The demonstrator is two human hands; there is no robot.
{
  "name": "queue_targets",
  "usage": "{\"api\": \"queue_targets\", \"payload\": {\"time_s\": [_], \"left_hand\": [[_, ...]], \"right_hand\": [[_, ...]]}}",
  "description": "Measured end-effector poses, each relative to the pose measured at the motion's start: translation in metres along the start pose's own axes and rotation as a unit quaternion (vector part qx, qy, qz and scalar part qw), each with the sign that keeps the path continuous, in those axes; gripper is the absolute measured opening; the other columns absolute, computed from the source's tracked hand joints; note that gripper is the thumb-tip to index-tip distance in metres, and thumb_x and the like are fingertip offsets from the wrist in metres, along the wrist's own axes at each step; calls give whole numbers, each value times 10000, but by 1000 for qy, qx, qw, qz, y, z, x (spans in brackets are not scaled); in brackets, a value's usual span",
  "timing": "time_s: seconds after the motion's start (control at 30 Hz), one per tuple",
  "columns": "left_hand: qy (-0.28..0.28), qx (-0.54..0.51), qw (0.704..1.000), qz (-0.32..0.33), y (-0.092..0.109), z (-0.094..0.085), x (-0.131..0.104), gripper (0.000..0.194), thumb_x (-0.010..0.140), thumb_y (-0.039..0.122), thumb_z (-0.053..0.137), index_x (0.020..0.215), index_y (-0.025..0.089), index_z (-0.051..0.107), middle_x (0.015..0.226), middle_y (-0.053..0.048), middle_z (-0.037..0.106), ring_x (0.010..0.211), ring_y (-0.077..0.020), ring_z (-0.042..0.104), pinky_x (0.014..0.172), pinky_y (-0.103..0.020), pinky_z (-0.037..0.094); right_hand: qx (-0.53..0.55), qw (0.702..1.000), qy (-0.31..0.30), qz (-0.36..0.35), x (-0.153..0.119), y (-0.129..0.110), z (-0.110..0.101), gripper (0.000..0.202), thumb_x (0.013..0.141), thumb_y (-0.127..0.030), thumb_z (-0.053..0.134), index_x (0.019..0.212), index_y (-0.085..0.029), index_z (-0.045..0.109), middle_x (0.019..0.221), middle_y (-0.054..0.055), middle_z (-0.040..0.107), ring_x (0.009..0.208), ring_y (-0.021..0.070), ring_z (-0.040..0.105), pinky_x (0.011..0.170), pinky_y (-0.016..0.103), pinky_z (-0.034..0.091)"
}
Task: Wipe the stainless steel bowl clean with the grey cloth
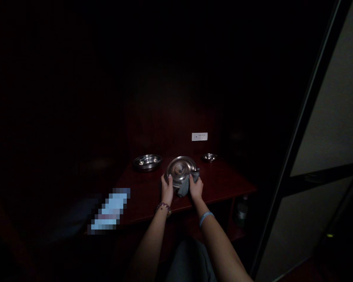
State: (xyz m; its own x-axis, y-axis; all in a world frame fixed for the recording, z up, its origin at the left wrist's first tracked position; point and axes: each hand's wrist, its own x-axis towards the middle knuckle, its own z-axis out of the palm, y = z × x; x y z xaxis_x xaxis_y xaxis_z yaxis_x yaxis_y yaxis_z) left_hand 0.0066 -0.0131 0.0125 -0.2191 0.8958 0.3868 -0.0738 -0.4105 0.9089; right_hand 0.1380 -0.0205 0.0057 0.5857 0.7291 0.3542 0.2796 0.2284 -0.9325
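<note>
A round, shiny metal plate (180, 169) is held up, tilted, above the dark red desk (220, 182). My left hand (167, 188) grips its left rim, thumb on the face turned to me. At the lower right rim, my right hand (196, 187) is closed on a grey-green cloth (183, 187), which lies against the plate and hangs below it. Back left on the desk sit metal dishes (147, 161), seemingly stacked. A small metal bowl (209, 158) stands at the back right.
On the back wall is a white socket panel (199, 136). A pixelated bright blue patch (110, 211) covers something at the desk's left front. Below the desk, at right, stands a clear bottle (241, 211). A dark-framed panel (320, 137) rises on the right.
</note>
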Motion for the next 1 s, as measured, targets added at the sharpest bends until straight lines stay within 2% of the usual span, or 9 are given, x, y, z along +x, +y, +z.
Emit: {"api": "queue_targets", "payload": {"time_s": [0.13, 0.23, 0.3, 0.4, 0.5, 0.7, 0.87, 1.0], "left_hand": [[-21, -5, 1000, -23, 3, 1, -2, 566, 900, 541, 453, 1336, 180, 430, 1406, -150, 504, 1298, -221, 484, 1112, -348, 327], [-64, -7, 998, -21, 0, 3, -3, 632, 840, 516, 576, 1354, 180, 427, 1427, -144, 489, 1318, -227, 467, 1120, -343, 319], [-91, 8, 996, -20, -3, 4, -4, 686, 778, 469, 672, 1350, 173, 437, 1390, -157, 527, 1297, -246, 491, 1104, -364, 344], [-117, 32, 993, -6, -8, 4, -4, 632, 754, 418, 700, 1298, 178, 485, 1310, -151, 597, 1238, -246, 547, 1081, -380, 365], [-107, 53, 993, 4, -8, 3, -4, 497, 770, 372, 674, 1208, 177, 541, 1248, -144, 639, 1201, -241, 574, 1073, -388, 367], [-35, 49, 998, -33, -1, 1, -3, 310, 861, 326, 555, 1135, 184, 571, 1211, -124, 663, 1158, -226, 601, 1043, -373, 396], [-19, 18, 999, -25, -1, 1, -3, 363, 910, 374, 488, 1206, 174, 550, 1260, -130, 636, 1197, -221, 576, 1056, -359, 388], [-23, -3, 1000, 2, -6, 2, -1, 459, 872, 364, 565, 1289, 186, 497, 1317, -126, 596, 1224, -217, 556, 1079, -359, 372]], "right_hand": [[9, 1000, -3, -4, -1, -1, -1, 347, 852, -431, 551, 978, -139, 690, 968, 153, 743, 921, 258, 707, 805, 292, 510], [6, 1000, 20, -9, -2, -2, -3, 379, 870, -438, 522, 1009, -127, 686, 993, 165, 737, 951, 261, 702, 801, 287, 512], [6, 999, 36, -11, -3, -4, -5, 399, 885, -436, 499, 1032, -112, 679, 1010, 178, 731, 962, 262, 701, 795, 286, 514], [0, 999, 42, -12, -3, -4, -6, 393, 896, -423, 489, 1029, -106, 679, 1016, 188, 727, 959, 267, 701, 798, 292, 515], [-16, 999, 29, -15, -3, -2, -5, 378, 896, -420, 491, 1024, -117, 677, 1020, 180, 727, 972, 265, 698, 816, 294, 512], [-28, 998, -44, -21, -2, 0, -1, 341, 848, -436, 567, 994, -154, 691, 984, 139, 740, 939, 246, 702, 796, 281, 512], [-46, 997, -68, -8, -6, -6, -4, 354, 809, -477, 611, 939, -166, 720, 907, 116, 750, 874, 245, 701, 752, 283, 515], [-44, 995, -85, -8, -8, -11, -7, 335, 785, -478, 640, 861, -168, 739, 804, 104, 748, 815, 241, 699, 709, 272, 511]]}}
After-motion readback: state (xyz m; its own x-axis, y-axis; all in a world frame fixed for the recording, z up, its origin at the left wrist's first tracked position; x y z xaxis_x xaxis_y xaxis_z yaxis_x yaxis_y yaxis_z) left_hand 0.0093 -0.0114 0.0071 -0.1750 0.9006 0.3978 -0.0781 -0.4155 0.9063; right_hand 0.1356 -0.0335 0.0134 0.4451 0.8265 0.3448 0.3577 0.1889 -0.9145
